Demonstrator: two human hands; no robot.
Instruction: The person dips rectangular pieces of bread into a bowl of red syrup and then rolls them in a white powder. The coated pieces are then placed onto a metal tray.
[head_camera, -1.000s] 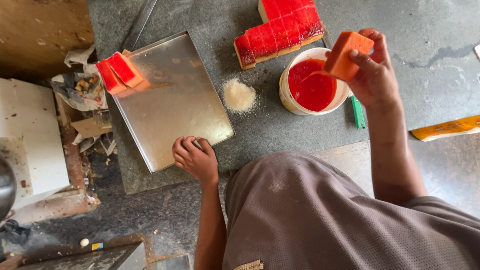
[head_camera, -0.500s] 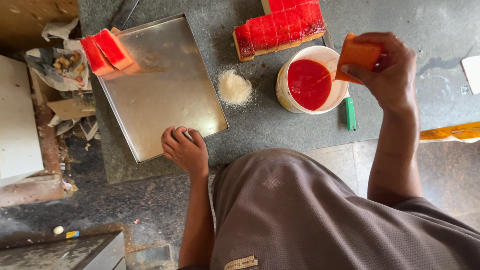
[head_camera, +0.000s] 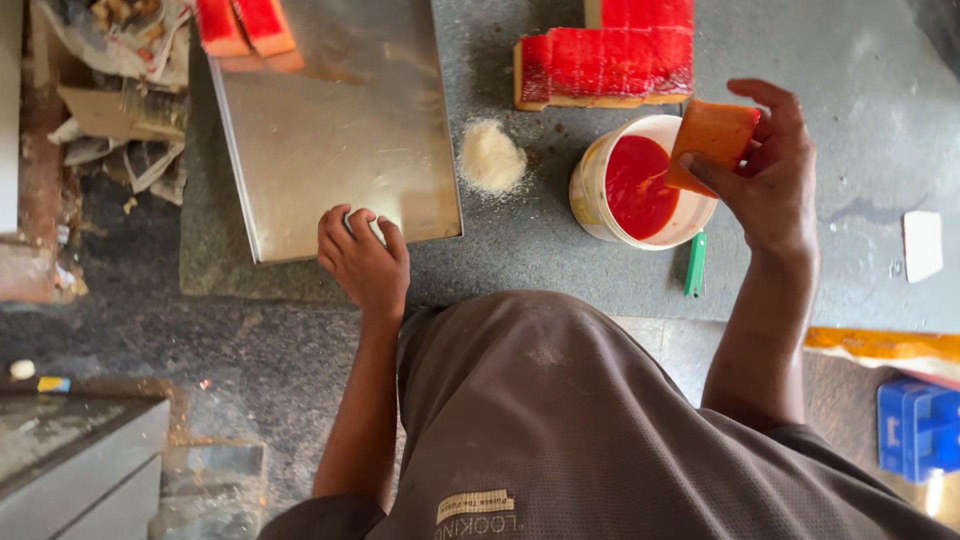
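Note:
My right hand (head_camera: 770, 175) holds an orange cake slab (head_camera: 710, 140) tilted over a white bowl (head_camera: 590, 190) of red sauce, its lower corner over the sauce. My left hand (head_camera: 365, 260) rests with curled fingers on the near edge of a shiny metal tray (head_camera: 330, 120). Two red-topped cake pieces (head_camera: 245, 25) lie at the tray's far left corner. A row of red-coated cake blocks (head_camera: 605, 60) sits on the grey stone counter behind the bowl. A small heap of pale crumbs (head_camera: 490, 155) lies between tray and bowl.
A green pen-like stick (head_camera: 696, 265) lies right of the bowl on the counter. A white scrap (head_camera: 921, 245) is at far right. A blue box (head_camera: 915, 425) and a yellow wrapper (head_camera: 880, 345) sit lower right. Paper litter (head_camera: 110, 110) lies left of the counter.
My right hand has brought the orange slab in lower over the bowl of sauce. My left hand stays on the tray's near edge. The view has shifted closer.

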